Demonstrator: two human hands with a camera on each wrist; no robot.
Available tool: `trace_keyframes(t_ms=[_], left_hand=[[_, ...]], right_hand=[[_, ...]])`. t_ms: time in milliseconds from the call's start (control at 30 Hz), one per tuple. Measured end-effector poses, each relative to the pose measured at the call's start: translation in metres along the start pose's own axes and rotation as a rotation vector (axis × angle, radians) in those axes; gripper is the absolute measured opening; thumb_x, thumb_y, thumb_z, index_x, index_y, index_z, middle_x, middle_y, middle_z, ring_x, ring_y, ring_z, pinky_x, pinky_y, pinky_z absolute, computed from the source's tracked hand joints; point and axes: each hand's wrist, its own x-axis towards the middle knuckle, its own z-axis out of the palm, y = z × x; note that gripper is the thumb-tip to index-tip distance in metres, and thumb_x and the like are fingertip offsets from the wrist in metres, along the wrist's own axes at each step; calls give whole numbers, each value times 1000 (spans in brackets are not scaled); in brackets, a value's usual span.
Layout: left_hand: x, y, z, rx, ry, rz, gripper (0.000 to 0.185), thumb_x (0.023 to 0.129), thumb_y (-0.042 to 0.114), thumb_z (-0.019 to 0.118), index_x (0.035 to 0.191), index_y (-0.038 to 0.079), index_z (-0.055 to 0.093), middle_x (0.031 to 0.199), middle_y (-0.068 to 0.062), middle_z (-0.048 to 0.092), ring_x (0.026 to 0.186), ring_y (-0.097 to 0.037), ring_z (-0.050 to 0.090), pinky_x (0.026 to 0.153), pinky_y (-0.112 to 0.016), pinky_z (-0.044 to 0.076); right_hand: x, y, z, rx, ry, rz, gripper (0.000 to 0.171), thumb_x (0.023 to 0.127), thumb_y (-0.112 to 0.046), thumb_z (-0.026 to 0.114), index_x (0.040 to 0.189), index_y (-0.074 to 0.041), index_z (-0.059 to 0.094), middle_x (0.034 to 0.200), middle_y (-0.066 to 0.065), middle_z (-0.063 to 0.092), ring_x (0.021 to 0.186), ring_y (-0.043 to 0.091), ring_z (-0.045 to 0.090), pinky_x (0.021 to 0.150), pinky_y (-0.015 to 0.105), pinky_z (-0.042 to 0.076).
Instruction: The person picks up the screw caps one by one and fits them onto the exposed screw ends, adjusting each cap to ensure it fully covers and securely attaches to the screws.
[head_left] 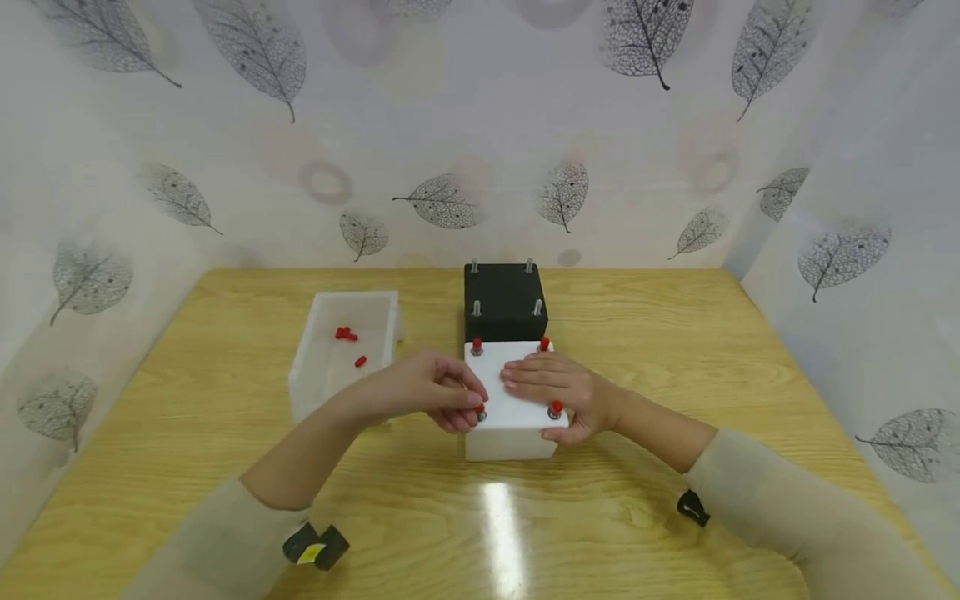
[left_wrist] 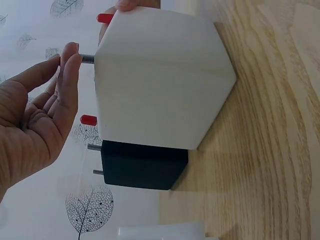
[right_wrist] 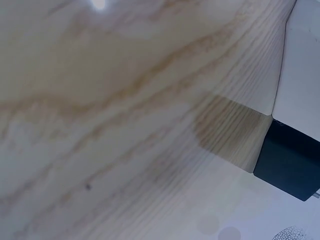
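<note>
A white block stands on the table with a metal screw at each top corner. Red caps cover its far-left, far-right and near-right screws. At the near-left corner my left hand pinches a red cap on the tip of the screw; in the left wrist view the fingers hide that cap, and the bare thread shows below them. My right hand rests on the block's top with fingers outstretched, its thumb by the near-right corner. The right wrist view does not show that hand.
Directly behind the white block stands a black block with bare metal screws at its corners. To the left is a white open bin with several loose red caps inside. A patterned curtain encloses the wooden table.
</note>
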Motion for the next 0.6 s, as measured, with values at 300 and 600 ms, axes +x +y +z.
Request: trace_keyframes(t_ms=[300,600], left_hand=[[6,-1,6,52,47,-25,17,89,12,67,98,-2,65,82,-8,69,71,-17,67,72,-41,58],[8,-7,6,44,63,-23,19,88,15,68,97,-1,66,82,-8,69,71,-17,67,74,-44,57]], right_hand=[[-2,-1,0,14,4,1,57,94,-41,46,119,9,59,124,19,61,117,32,56,103,39,42],[-1,2,-1,24,-12,-8,59,94,-42,48,121,9,58,126,19,59,120,32,54,104,40,41]])
